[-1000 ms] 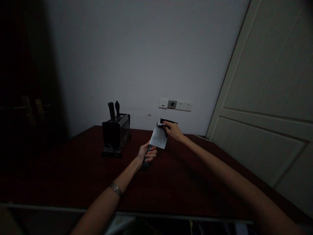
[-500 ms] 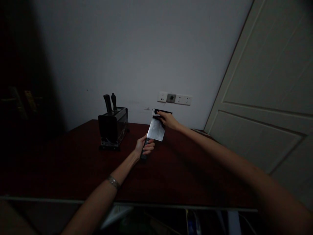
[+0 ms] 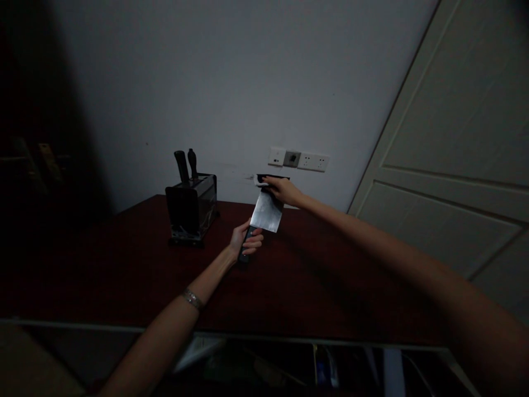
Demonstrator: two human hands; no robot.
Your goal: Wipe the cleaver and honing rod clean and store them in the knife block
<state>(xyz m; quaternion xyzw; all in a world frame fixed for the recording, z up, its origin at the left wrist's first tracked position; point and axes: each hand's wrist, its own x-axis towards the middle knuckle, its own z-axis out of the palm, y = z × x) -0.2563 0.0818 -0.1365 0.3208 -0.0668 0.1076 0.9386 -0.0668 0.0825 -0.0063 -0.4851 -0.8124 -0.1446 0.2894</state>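
A cleaver (image 3: pixel 266 213) with a broad shiny blade and black handle is held above the dark red tabletop, its blade tilted up and away from me. My left hand (image 3: pixel 247 239) is closed round the handle. At the far end of the blade, my right hand (image 3: pixel 282 190) grips a dark piece with a white edge (image 3: pixel 260 181), which covers that end. Whether it is a cloth or a sleeve I cannot tell. The right fingers partly hide it.
A metal and black knife block (image 3: pixel 190 207) with two dark-handled tools stands on the red tabletop (image 3: pixel 231 298) at left. Wall sockets (image 3: pixel 313 161) are behind. A pale panelled door (image 3: pixel 450 182) leans in at right. Below the table's front edge, an open space holds assorted items.
The view has tilted slightly, so the table and knife block sit a little higher. My right hand and the dark piece have shifted slightly on the blade; both grips stay the same.
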